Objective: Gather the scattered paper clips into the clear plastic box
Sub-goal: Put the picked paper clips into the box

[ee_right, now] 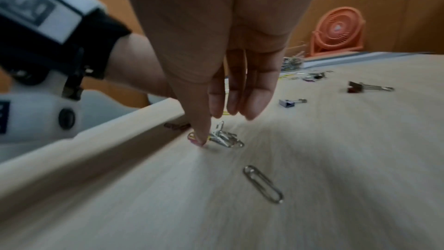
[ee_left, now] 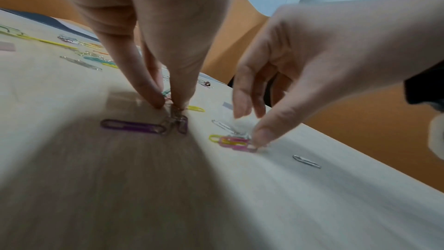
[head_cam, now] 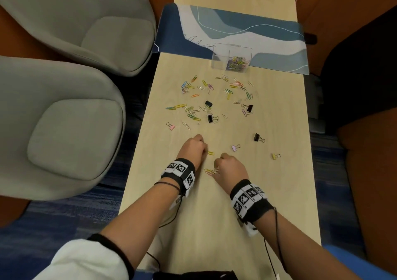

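The clear plastic box (head_cam: 232,58) stands at the far end of the table on the edge of a blue mat, with several paper clips inside. Coloured and silver paper clips (head_cam: 202,99) lie scattered between it and my hands. My left hand (head_cam: 203,147) pinches a small bunch of paper clips (ee_left: 174,119) against the table between thumb and fingertips, with a purple clip (ee_left: 132,126) attached. My right hand (head_cam: 217,168) is just beside it. Its thumb (ee_right: 200,136) presses on a pink and yellow clip cluster (ee_left: 236,143), while its fingers hover straight above silver clips (ee_right: 224,137).
Black binder clips (head_cam: 208,103) and pastel ones (head_cam: 235,147) lie among the paper clips. A lone silver clip (ee_right: 263,183) lies near my right wrist. Grey chairs (head_cam: 64,118) stand left of the narrow table (head_cam: 214,226). An orange fan (ee_right: 336,31) stands at the far end.
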Available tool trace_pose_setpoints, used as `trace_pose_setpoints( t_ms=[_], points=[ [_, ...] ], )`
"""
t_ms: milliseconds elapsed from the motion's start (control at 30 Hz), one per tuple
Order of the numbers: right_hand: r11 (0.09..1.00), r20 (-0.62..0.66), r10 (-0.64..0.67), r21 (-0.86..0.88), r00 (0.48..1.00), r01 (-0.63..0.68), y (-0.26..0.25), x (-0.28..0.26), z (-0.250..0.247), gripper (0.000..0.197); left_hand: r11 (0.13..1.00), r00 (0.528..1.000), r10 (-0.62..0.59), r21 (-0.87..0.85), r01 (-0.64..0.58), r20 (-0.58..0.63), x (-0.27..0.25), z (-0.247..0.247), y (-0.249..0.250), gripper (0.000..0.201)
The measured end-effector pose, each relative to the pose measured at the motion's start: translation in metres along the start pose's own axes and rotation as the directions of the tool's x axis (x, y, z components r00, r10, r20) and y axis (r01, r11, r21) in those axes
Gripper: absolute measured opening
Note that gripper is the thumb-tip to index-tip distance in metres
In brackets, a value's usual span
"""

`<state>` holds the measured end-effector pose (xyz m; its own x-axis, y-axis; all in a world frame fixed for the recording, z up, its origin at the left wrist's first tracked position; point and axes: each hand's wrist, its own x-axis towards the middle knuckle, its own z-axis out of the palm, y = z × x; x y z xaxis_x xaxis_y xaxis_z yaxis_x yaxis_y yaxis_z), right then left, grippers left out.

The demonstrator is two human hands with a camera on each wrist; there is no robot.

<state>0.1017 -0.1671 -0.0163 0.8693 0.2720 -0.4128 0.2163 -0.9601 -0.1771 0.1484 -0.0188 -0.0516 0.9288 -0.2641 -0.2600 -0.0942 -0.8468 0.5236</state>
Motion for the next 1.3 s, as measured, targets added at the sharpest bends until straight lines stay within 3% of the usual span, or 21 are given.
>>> trace_pose_setpoints(
  t_ms=[67,167,300,633,733,800,867,933,1000,1067,1167,1300],
  points=[
    [0.987,-0.042,0.062,0.154,0.997,-0.055,0.009,-0.005,0.008,0.032,1.0,1.0,0.009,-0.007,-0.009,0.002,-0.001,-0.004,-0.003,0.009],
    [0.99,-0.058,0.036,0.136,0.998,-0.028,0.002,-0.013,0.021,0.044,0.999,1.0,0.012,-0.041,-0.012,-0.001,-0.004,-0.009,-0.011,0.012],
    [0.996,-0.038,-0.073,-0.046,0.997,0.071,-0.026,-0.02,0.027,0.04,0.996,1.0,-0.01,-0.093,0.01,0.003,-0.009,-0.015,-0.017,0.014],
    [0.954,0.179,-0.184,-0.206,0.967,0.22,-0.031,0.006,-0.003,0.029,0.977,0.994,-0.102,-0.187,0.105,0.024,0.0,-0.025,-0.022,0.01],
    [0.987,0.16,-0.122,-0.088,0.98,0.137,-0.02,0.021,-0.011,0.023,0.947,0.987,-0.158,-0.286,0.143,-0.028,0.011,-0.031,-0.029,0.012],
    [0.987,0.092,0.008,0.159,0.996,-0.023,0.0,0.029,-0.012,0.017,0.919,0.976,-0.191,-0.368,0.142,-0.1,0.021,-0.042,-0.03,0.014],
    [0.839,0.075,0.179,0.509,0.981,-0.192,0.029,0.033,-0.018,0.013,0.88,0.962,-0.212,-0.461,0.112,-0.17,0.032,-0.057,-0.027,0.013],
    [0.487,0.164,0.3,0.821,0.94,-0.299,0.056,0.035,-0.03,0.015,0.831,0.955,-0.22,-0.551,0.077,-0.199,0.047,-0.076,-0.021,0.012],
    [0.118,0.247,0.345,0.946,0.905,-0.303,0.076,0.041,-0.049,0.016,0.772,0.951,-0.229,-0.634,0.048,-0.206,0.066,-0.096,-0.013,0.012],
    [-0.095,0.244,0.37,0.97,0.897,-0.225,0.093,0.056,-0.075,0.015,0.739,0.942,-0.224,-0.674,-0.004,-0.251,0.09,-0.115,-0.005,0.011],
    [-0.236,0.159,0.391,0.969,0.906,-0.068,0.116,0.086,-0.117,0.012,0.704,0.912,-0.217,-0.703,-0.101,-0.349,0.127,-0.138,0.01,0.011],
    [-0.302,0.02,0.38,0.948,0.925,0.104,0.132,0.128,-0.176,0.013,0.684,0.864,-0.207,-0.699,-0.208,-0.459,0.184,-0.151,0.031,0.016]
  ],
)
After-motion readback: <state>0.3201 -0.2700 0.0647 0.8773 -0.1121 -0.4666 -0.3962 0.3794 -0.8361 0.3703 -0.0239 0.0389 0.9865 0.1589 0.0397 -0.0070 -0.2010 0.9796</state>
